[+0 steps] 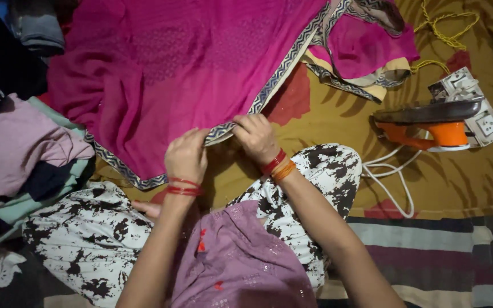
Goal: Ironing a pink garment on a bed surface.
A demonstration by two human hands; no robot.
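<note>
A large magenta cloth (178,63) with a patterned black-and-white border lies spread on a brown-and-yellow blanket (326,120). My left hand (186,155) and my right hand (256,137) sit close together at its near corner, both pinching the border trim between fingers and thumb. Red and orange bangles circle both wrists. My crossed legs in white trousers with dark blotches (87,228) lie just below the hands.
An orange-and-grey clothes iron (432,122) rests on its side at the right, beside a white socket board (477,108) with a white cord (392,177). A heap of folded clothes (27,154) lies at the left. A striped mat (429,251) covers the lower right.
</note>
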